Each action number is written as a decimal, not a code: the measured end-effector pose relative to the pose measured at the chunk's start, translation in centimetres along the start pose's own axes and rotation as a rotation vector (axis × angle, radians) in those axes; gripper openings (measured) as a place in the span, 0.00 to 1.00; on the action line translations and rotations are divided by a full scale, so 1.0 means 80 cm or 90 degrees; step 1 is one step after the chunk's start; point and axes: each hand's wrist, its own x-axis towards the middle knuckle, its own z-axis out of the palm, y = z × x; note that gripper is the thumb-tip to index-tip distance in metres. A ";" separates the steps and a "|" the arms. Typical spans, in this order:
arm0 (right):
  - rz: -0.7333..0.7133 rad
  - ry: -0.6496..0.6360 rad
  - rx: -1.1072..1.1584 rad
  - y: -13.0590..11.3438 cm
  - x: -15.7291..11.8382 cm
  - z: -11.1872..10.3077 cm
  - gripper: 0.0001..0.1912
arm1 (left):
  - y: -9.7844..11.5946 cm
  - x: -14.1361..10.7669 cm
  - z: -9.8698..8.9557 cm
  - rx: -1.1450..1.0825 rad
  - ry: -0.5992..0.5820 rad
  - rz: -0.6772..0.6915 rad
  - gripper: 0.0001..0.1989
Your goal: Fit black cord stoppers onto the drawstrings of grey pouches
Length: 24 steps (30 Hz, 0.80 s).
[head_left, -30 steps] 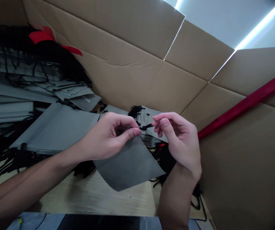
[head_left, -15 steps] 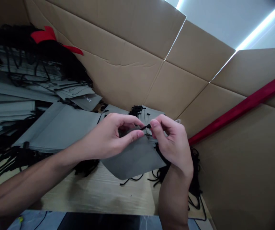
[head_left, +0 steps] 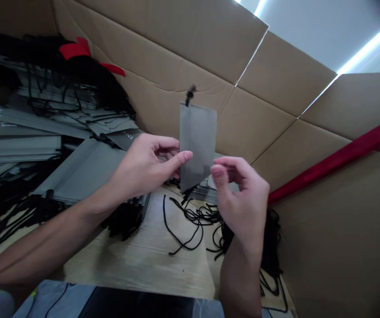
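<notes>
A small grey drawstring pouch is held up in front of the cardboard, slightly blurred, with a knotted black cord sticking up from its top left corner. My left hand pinches the pouch's left edge between thumb and fingers. At the lower right corner, my right hand has its thumb and forefinger closed on the edge; the exact contact is hard to see. Loose black cords lie on the table below the pouch.
Stacks of grey pouches with black cords fill the left side. Red strips lie on the pile behind. Cardboard walls enclose the back and right, where a dark red band runs diagonally. More black cords bunch at right.
The pouch has turned from lying below my hands to standing upright, its corded end now on top. My left hand has moved up slightly, and my right hand has left the cord for the lower corner.
</notes>
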 end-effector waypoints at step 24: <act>-0.197 -0.167 -0.214 0.038 0.016 -0.051 0.16 | 0.002 -0.028 0.028 0.132 -0.119 0.180 0.07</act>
